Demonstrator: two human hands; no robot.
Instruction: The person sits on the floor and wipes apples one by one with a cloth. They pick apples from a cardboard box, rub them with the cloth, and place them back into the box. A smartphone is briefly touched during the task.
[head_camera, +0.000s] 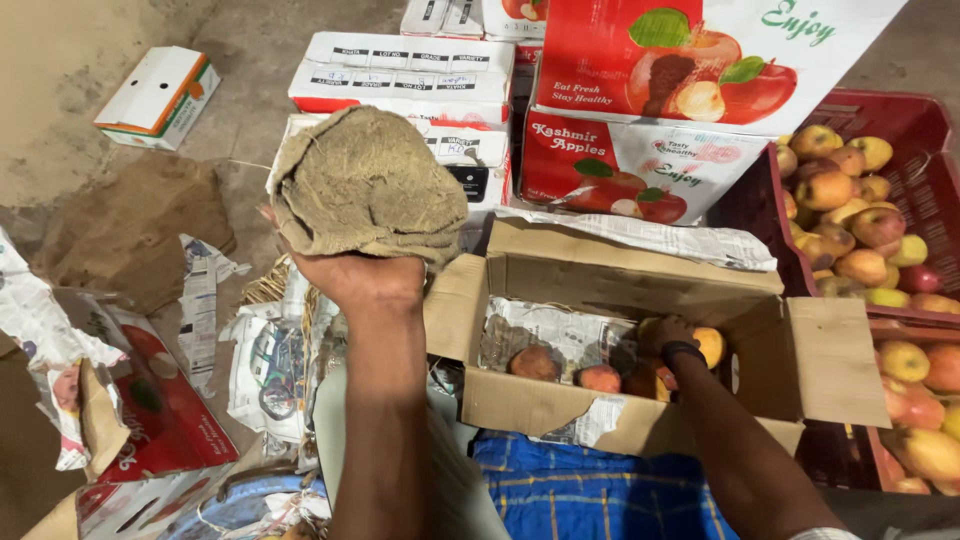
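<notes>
One open cardboard box (640, 300), lined with newspaper, holds about five apples (598, 378). Left hand (360, 275): fingers closed around one folded burlap cloth (368, 185), raised left of the box. Right hand (668, 335): inside the box, fingers curled on an apple (708, 345). One red crate (900, 130) of apples stands right.

Bare-armed on both sides, no sleeves down to the wrists. Left hand (365, 280) without ring or band. Right hand (668, 335) with a dark band at the wrist. Blue checked cloth with yellow lines over the lap.
</notes>
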